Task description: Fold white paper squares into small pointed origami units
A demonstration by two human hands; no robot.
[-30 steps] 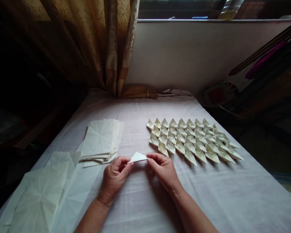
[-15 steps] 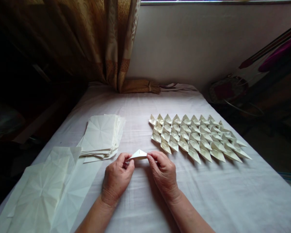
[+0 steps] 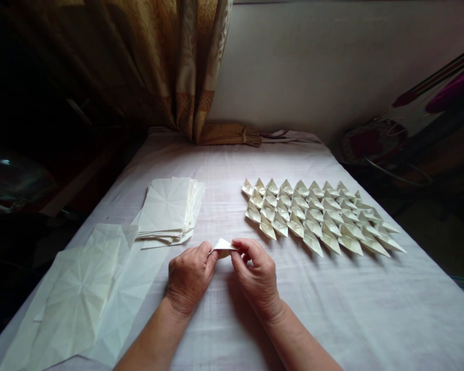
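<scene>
Between my two hands is a small folded paper boat (image 3: 223, 244), its pale peak pointing up. My left hand (image 3: 191, 273) pinches its left end, with the thumb on the near side. The right end is gripped by the thumb and fingers of my right hand (image 3: 257, 273). Fingers cover both ends of the fold. Off to the right, several finished paper boats (image 3: 309, 211) sit in close rows. Left of my hands lies a stack of creased square paper sheets (image 3: 166, 206).
More creased sheets (image 3: 77, 288) spread over the near left of the cloth-covered table (image 3: 224, 170). A gold curtain (image 3: 193, 77) hangs onto the far edge, against a pale wall (image 3: 286, 67). A dark red bag-like item (image 3: 373, 141) lies beyond the right edge.
Both hands have closed in on the paper boat, and their fingers now cover more of its ends. The whole view has shifted slightly.
</scene>
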